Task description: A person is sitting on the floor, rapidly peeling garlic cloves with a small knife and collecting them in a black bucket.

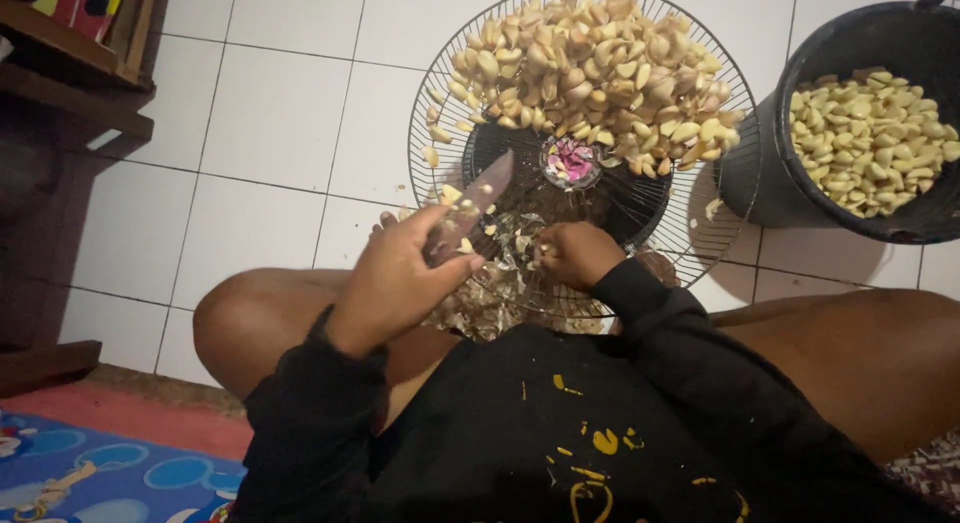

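Your left hand (395, 283) is closed tight around the handle of a knife with a wide grey metal blade (478, 195), and the blade points up and away from you. Your right hand (577, 253) is pinched shut on something small, most likely a pale garlic clove, but your fingers hide it. Both hands are over the near edge of a round black wire fan guard (440, 113) lying flat on the white tiled floor (270, 113). A big heap of unpeeled garlic cloves (590, 73) sits on its far side. Dry papery skins (490, 298) lie under your hands. A black bucket of peeled yellow cloves (875, 133) stands to your right, just beside the guard. To peel well, keep the sharp edge turned away from your fingers, cut slowly, and let the skins drop straight down.
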